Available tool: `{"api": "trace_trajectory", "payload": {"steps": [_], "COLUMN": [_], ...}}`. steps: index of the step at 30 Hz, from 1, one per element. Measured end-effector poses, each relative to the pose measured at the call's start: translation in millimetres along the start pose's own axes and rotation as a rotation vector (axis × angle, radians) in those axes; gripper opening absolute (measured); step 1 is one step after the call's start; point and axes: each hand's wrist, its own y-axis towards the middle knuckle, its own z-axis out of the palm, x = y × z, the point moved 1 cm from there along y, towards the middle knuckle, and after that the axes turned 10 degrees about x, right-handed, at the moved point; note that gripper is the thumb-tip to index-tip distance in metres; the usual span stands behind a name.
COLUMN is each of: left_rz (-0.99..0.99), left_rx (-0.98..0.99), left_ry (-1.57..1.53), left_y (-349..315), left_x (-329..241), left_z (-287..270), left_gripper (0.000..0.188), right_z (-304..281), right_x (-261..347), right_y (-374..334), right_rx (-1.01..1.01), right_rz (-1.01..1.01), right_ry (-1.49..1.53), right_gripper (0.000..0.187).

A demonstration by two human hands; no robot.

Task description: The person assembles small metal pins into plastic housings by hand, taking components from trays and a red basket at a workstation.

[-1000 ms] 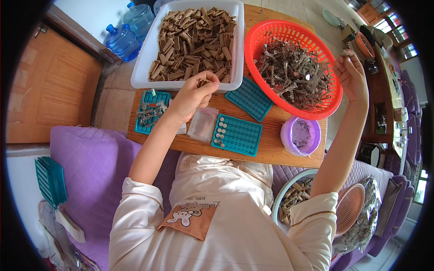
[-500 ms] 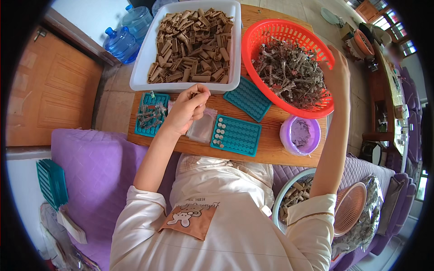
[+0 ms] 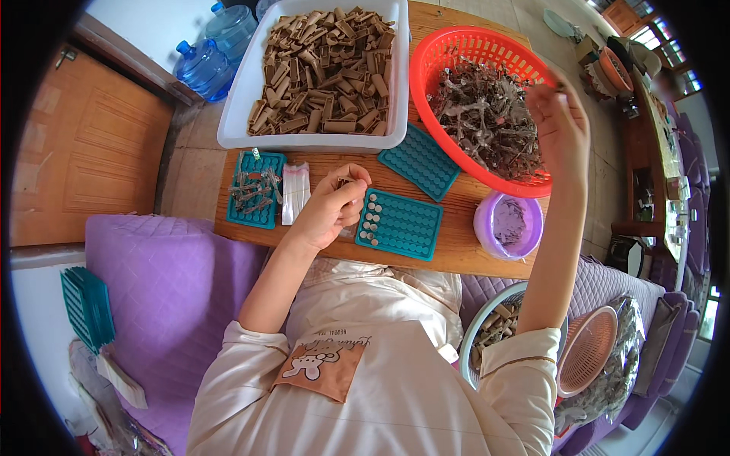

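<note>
My left hand (image 3: 328, 210) is closed around a small brown piece (image 3: 344, 182), mostly hidden by the fingers, just left of a teal tray (image 3: 407, 226) with several small whitish discs along its left side. My right hand (image 3: 561, 129) is raised at the right rim of a red basket (image 3: 423, 95) with its fingers curled together. A small dark bit shows at its fingertips, too unclear to name. Tangled greyish, partly see-through plastic parts (image 3: 487, 114) fill the basket. Curved brown pieces (image 3: 323, 72) are heaped in a white tub (image 3: 304, 141) at the back.
A purple bowl (image 3: 533, 243) stands at the table's right front. At the left, another teal tray (image 3: 262, 218) bears see-through parts, beside clear plastic bags (image 3: 295, 194). A third teal tray (image 3: 420, 163) touches the tub. A light-blue basket (image 3: 468, 365) of brown pieces sits beside me.
My left hand has moved right and nearer to me, uncovering more of the plastic bags. My right hand has shifted slightly, its fingers now turned more into view.
</note>
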Motion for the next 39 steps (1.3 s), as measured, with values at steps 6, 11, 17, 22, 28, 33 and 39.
{"api": "trace_trajectory", "payload": {"steps": [6,11,17,22,28,33,39], "left_rz": [0.031,0.200,0.382,0.379,0.454,0.445,0.576], "left_rx": [0.066,0.044,0.021,-0.101,-0.106,0.198,-0.069], "left_ry": [-0.185,0.075,0.378,0.669,0.586,-0.305,-0.065], "left_y": [2,-9,-24,-36,-42,-42,-44], "left_x": [13,12,11,14,21,25,33], "left_z": [8,35,66,68,64,55,71], "left_gripper": [0.009,0.025,0.035,0.021,0.024,0.028,0.034], "right_z": [-4,57,106,111,116,124,143], "right_x": [14,24,47,52,50,52,54], "right_y": [-3,-48,-100,-116,-126,-138,-144], "right_rx": [0.013,0.144,0.421,0.471,0.411,0.318,0.174], "right_rz": [0.158,0.049,-0.408,-0.437,-0.303,-0.085,-0.075], "right_ry": [-0.292,-0.296,-0.711,-0.737,-0.610,-0.432,-0.319], "right_gripper": [0.028,0.018,0.017,0.022,0.022,0.019,0.016]}}
